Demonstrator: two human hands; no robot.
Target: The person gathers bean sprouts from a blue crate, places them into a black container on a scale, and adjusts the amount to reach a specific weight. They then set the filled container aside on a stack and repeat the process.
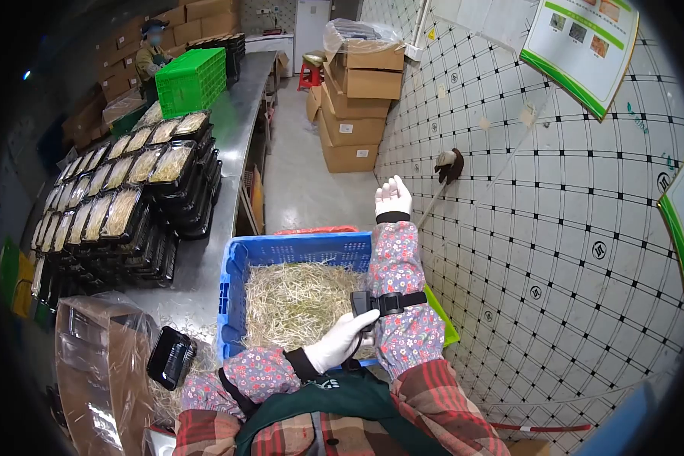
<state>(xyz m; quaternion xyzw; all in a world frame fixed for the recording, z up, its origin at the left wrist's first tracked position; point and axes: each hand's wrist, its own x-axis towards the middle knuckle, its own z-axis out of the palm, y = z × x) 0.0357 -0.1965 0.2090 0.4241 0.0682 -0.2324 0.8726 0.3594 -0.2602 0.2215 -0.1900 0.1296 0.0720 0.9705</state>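
Observation:
My left hand (340, 342), in a white glove, is closed at a black strapped-on device (363, 305) on my right forearm, its thumb lying over the device. A black strap with a buckle (391, 303) circles the flowered sleeve there. My right hand (393, 199), also white-gloved, is stretched forward past the crate with its fingers extended and nothing in it. Below my arms stands a blue plastic crate (234, 304), filled with pale bean sprouts (300, 302). Part of its right side is hidden by my right arm.
Stacked black trays of sprouts (121, 209) stand on the steel table (232, 156), with a green crate (191, 80) behind. One black tray (171, 357) lies near a plastic-lined box (102, 372). Cardboard boxes (349, 125) line the tiled wall. A person (152, 57) stands far left.

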